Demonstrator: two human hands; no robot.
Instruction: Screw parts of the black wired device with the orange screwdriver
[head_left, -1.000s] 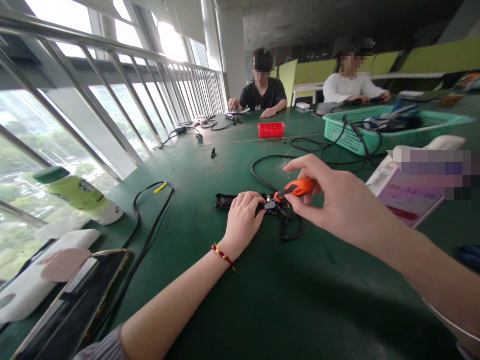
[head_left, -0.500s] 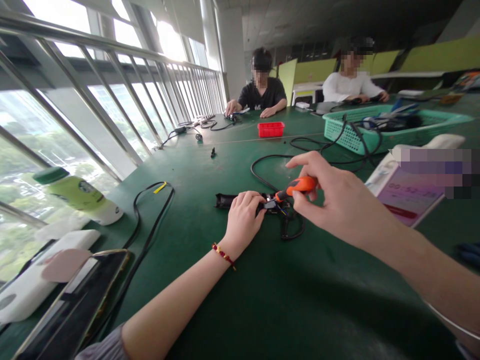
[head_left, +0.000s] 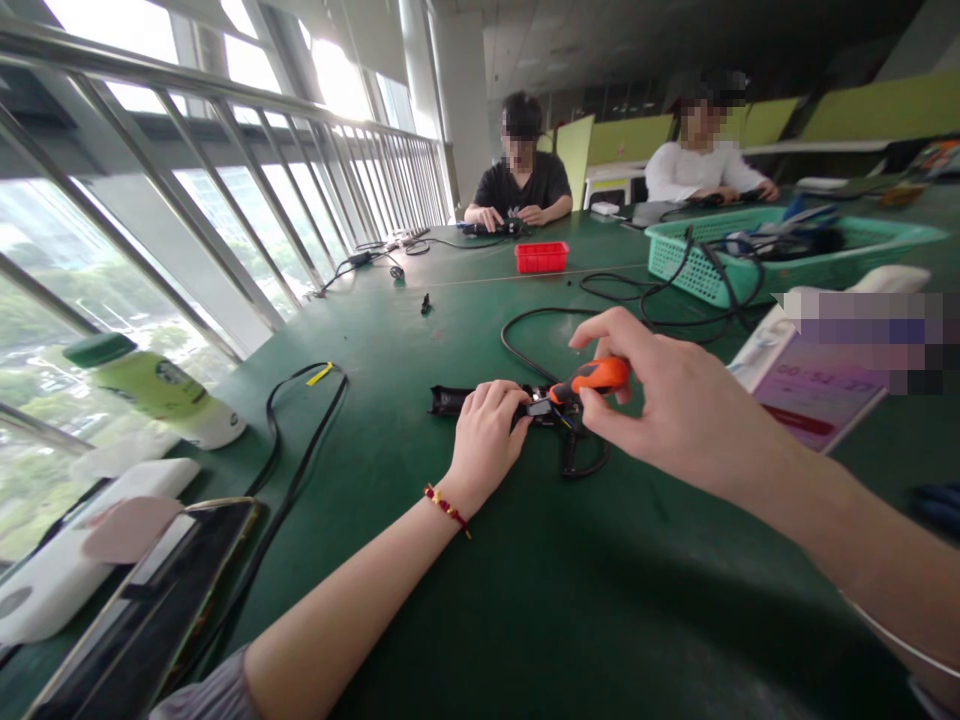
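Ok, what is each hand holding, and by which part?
The right hand holds an orange-and-black tool by its handle. The left hand lies over the middle of a black device; I can't tell whether it grips or only steadies it.

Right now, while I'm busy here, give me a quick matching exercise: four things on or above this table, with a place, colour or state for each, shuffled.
Things:
1. Screwdriver
2. Bottle
3. Small tray
4. Large basket

Places, colours, states:
A. Red all over
B. Teal, with things inside
C. Held in the right hand
D. Green-capped, on the left side of the picture

Pairs: 1-C, 2-D, 3-A, 4-B
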